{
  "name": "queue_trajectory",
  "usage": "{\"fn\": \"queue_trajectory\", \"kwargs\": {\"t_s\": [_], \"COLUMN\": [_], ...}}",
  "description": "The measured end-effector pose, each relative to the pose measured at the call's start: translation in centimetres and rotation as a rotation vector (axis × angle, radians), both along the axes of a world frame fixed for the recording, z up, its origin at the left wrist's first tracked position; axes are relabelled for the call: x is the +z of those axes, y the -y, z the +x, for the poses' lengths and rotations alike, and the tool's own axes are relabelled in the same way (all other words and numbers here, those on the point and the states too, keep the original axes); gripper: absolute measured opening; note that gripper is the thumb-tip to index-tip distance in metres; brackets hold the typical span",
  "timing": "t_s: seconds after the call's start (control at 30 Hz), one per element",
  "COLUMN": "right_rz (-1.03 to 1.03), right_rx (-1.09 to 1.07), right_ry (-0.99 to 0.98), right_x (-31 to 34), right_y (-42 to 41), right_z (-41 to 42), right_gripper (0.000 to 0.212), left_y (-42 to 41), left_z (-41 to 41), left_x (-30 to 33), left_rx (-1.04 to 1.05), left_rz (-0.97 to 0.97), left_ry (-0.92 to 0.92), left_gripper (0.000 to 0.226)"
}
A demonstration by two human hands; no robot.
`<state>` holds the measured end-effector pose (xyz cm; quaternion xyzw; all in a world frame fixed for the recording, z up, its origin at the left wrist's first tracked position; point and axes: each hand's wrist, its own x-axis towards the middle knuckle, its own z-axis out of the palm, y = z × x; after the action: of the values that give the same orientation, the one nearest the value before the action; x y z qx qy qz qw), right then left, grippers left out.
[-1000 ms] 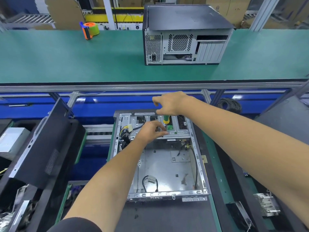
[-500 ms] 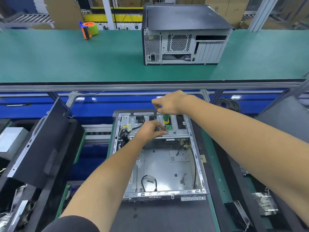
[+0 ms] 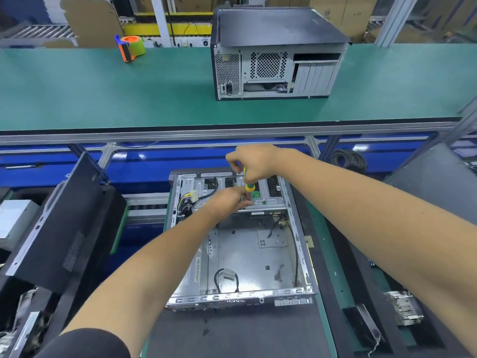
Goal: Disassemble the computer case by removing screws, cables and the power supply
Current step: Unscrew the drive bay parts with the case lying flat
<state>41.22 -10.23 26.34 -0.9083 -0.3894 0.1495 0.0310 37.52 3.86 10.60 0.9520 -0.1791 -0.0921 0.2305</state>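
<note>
The open computer case (image 3: 240, 244) lies on its side on a dark mat (image 3: 232, 334) at the near edge of the lower tabletop, its bare metal floor facing up and its far end toward the blue rail.

The right hand (image 3: 254, 161) reaches over the far end of the case, fingers curled round the top of a yellow-and-green screwdriver (image 3: 249, 186), which stands nearly upright with its tip down at the metal drive bracket (image 3: 265, 201) across the far end of the case. The index finger is lifted slightly off the handle while the other fingers and thumb grip it.

The left hand (image 3: 229, 200) comes in from the near left, resting on the same bracket. Its fingertips are pinched together round the lower shaft of the screwdriver, just at the tip; whether a screw sits between them cannot be told.

A bundle of yellow and black cables (image 3: 189, 202) with a white plug sits in the far left corner of the case, just left of the left hand. A black cable loop (image 3: 225, 279) lies on the case floor near its near wall.

On the upper green tabletop (image 3: 103, 94) a second, closed computer case (image 3: 277, 55) stands near the middle, and an orange tape dispenser (image 3: 130, 47) sits at the far edge to the left.
</note>
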Motion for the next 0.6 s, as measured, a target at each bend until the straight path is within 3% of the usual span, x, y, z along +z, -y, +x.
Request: {"fn": "queue_trajectory", "kwargs": {"t_s": [0.17, 0.43, 0.53, 0.6], "right_rz": [0.111, 0.188, 0.186, 0.180], "right_rx": [-0.022, -0.111, -0.164, -0.192], "right_ry": [-0.059, -0.023, -0.026, -0.045], "right_x": [-0.2, 0.8, 1.1, 0.9], "right_y": [-0.2, 0.6, 1.5, 2.2], "right_z": [-0.1, 0.3, 0.5, 0.6], "right_gripper": [0.025, 0.022, 0.021, 0.020], "left_y": [0.6, 1.0, 1.2, 1.4], "left_z": [0.1, 0.5, 0.7, 0.9], "left_x": [0.1, 1.1, 1.4, 1.8], "left_rx": [-0.055, -0.103, -0.046, 0.055], "left_rz": [0.222, 0.243, 0.144, -0.034], "left_ry": [0.013, -0.074, -0.131, -0.181], "left_gripper": [0.037, 0.031, 0.020, 0.013]}}
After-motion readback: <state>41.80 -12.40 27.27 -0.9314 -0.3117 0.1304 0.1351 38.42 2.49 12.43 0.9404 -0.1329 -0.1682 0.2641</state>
